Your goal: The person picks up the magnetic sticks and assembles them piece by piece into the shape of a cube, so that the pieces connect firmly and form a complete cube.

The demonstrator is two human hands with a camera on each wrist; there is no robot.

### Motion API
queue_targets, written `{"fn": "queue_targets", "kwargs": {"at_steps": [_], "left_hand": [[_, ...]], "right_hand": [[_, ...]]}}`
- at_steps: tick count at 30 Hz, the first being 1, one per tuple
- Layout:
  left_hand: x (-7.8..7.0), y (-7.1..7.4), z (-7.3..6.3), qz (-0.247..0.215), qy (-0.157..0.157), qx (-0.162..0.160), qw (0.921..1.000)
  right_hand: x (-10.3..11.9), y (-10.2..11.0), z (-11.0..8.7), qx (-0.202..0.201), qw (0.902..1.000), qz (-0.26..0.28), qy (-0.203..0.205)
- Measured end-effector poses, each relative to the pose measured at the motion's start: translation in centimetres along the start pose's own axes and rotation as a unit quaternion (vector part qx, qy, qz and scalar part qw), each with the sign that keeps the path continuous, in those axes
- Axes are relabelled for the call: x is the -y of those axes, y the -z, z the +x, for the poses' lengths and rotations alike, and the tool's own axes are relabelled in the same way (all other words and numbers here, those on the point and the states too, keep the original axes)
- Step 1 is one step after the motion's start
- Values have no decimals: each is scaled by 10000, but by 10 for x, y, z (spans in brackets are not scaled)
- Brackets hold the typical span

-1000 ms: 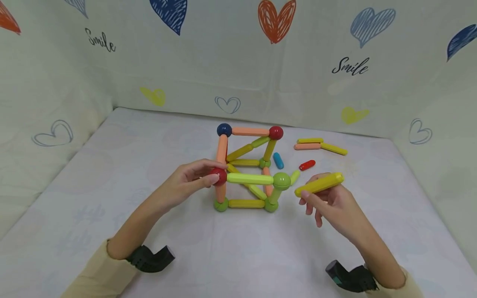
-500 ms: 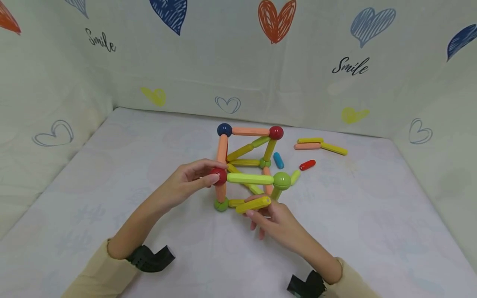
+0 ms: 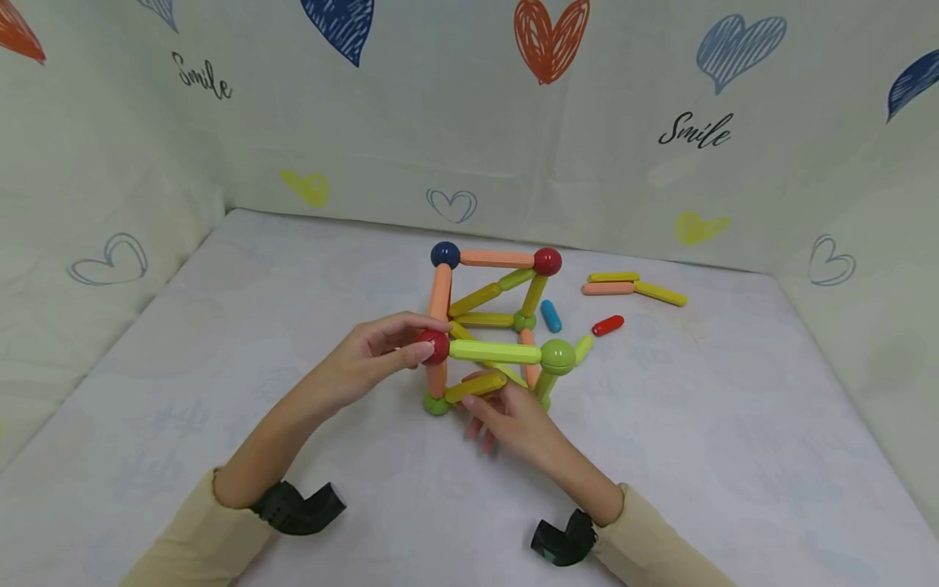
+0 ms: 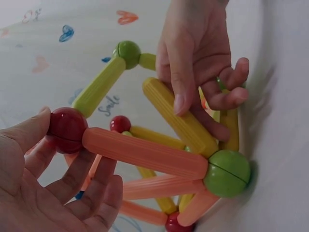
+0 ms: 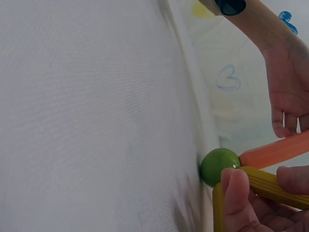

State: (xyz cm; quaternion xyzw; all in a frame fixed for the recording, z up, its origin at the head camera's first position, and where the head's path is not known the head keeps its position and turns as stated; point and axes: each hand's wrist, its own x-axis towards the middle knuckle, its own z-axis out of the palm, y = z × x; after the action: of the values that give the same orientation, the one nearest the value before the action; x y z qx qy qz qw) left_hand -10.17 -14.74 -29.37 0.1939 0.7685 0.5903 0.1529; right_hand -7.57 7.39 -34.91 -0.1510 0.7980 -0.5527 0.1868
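A frame of coloured toy rods and balls stands on the table. My left hand (image 3: 370,355) pinches the red ball (image 3: 439,347) at its front upper left corner, between thumb and fingers. My right hand (image 3: 521,417) holds a yellow rod (image 3: 477,386) between thumb and fingers, low at the front. In the left wrist view, that rod (image 4: 176,113) slants up from the lower green ball (image 4: 227,173), its end against it. An orange rod (image 4: 145,152) joins the red and green balls. Part of the bottom front rod is hidden behind my right hand.
Behind the front corners, a dark blue ball (image 3: 445,255) and a red ball (image 3: 547,262) top the frame. To its right lie a blue rod (image 3: 551,315), a red rod (image 3: 608,325), and yellow and orange rods (image 3: 607,289). A heart-printed cloth hangs behind.
My right hand has carried the yellow rod leftward from the right of the frame to the lower left green ball. My left hand keeps its grip on the red ball.
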Motion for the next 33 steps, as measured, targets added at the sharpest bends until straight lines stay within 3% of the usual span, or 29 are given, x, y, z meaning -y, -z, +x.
{"fn": "queue_targets", "kwargs": {"at_steps": [11,19,28,33], "left_hand": [[0,0,-1,3,-60,-18,10000],[-1,0,0,32,5,-22,10000],[-1,-1,1,53,51,-19,10000],[-2,-1,0,44,40,-27,10000]], "right_hand": [[-1,5,-1,242,9992,295,77],[9,22,-31,233,9987,213,-402],[32,74,-63,600,9928,-965,-375],[31,111,-60,6,9903,-1339,-376]]}}
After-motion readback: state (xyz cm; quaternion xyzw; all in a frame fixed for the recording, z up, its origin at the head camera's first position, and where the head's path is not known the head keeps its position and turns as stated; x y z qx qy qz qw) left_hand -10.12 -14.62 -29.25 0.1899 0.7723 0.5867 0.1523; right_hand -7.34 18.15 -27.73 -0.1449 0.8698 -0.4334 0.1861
